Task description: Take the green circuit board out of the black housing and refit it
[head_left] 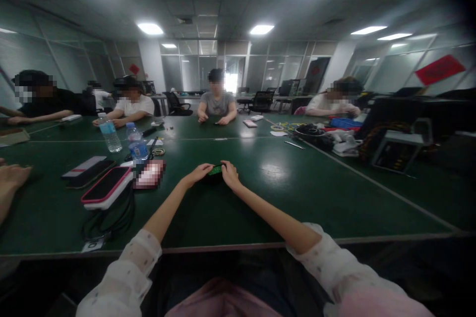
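A small green circuit board (215,170), speckled with light marks and dark along its far edge, is held between my two hands just above the green table (260,213). My left hand (200,173) pinches its left end with the fingers closed. At the right end, my right hand (230,175) is closed around it, the thumb and fingers covering that side. The board tilts slightly, its right end farther from me. Its underside and both ends are hidden. Both forearms rest toward the table's near edge.
To the left lie a pink-framed phone (107,184), a pink pouch (149,174), coiled black cable (111,220) and two water bottles, one a blue-labelled bottle (137,146). Cables (312,131) are heaped at right. Several people sit around; another person's hand (14,176) rests at far left.
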Available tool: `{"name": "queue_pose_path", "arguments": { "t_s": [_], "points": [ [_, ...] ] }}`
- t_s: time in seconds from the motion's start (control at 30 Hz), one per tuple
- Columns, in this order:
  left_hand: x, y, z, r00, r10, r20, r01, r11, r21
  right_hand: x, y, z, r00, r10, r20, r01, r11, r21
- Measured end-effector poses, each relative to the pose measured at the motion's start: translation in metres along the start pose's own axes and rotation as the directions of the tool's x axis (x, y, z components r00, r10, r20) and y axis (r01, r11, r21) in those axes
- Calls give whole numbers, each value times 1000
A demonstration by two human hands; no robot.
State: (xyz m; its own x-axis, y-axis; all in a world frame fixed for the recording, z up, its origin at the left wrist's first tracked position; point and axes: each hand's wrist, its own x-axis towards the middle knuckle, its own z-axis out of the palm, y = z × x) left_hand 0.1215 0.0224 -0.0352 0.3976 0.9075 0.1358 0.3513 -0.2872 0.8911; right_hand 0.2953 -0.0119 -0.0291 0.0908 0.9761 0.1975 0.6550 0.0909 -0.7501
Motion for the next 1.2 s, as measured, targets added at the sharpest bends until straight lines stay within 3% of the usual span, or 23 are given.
{"name": "queue_pose_path", "arguments": {
  "t_s": [0.3, 0.47, 0.6, 0.83, 0.93, 1.0, 1.2],
  "points": [
    [-7, 1, -1, 998, 58, -5, -58, 996, 70, 7, 9, -5, 999, -42, 8, 41, 991, 126],
    [-8, 3, -10, 994, 100, -36, -98, 994, 57, 1, 6, -5, 991, -132, -3, 132, 990, 42],
    [-9, 2, -18, 991, 79, -108, -76, 997, 34, -4, 3, -3, 978, -205, 48, 205, 979, -11],
    [-7, -7, -24, 991, 89, -97, -87, 996, 24, -4, 9, -7, 932, -304, 195, 301, 952, 43],
    [-8, -4, -23, 989, 113, -100, -109, 993, 37, -1, 14, -4, 922, -339, 185, 336, 941, 51],
    [-12, 1, -20, 986, 140, -89, -133, 988, 79, 1, 16, -1, 926, -347, 146, 339, 938, 77],
    [-25, 21, -14, 948, 309, -80, -238, 851, 469, 3, 16, -3, 909, -413, 55, 411, 910, 52]
  ]
}}
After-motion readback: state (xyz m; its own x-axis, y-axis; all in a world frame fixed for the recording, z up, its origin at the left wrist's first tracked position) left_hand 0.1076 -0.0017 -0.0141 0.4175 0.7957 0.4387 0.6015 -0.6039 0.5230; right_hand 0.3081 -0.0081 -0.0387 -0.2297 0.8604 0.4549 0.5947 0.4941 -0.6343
